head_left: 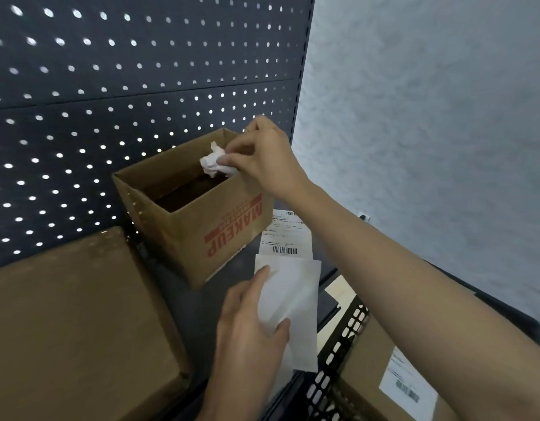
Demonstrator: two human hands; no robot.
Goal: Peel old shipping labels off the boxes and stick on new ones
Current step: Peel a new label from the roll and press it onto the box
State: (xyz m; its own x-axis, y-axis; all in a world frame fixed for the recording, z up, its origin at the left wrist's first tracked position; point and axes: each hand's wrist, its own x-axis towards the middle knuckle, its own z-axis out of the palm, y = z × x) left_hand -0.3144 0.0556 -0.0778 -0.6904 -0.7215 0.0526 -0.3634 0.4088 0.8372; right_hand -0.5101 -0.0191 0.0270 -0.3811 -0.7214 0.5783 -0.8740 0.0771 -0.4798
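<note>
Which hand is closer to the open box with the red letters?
The right hand. It pinches a crumpled paper ball just over the rim of the open box. The left hand is apart from the box, nearer the camera, holding a white sheet.

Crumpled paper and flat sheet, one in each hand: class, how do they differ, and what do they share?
The crumpled paper is balled up; the flat sheet is smooth. The right hand pinches the crumpled paper over the open box; the left hand holds the flat sheet lower, in front of it. The crumpled paper looks smaller than the flat sheet. Both are white.
</note>
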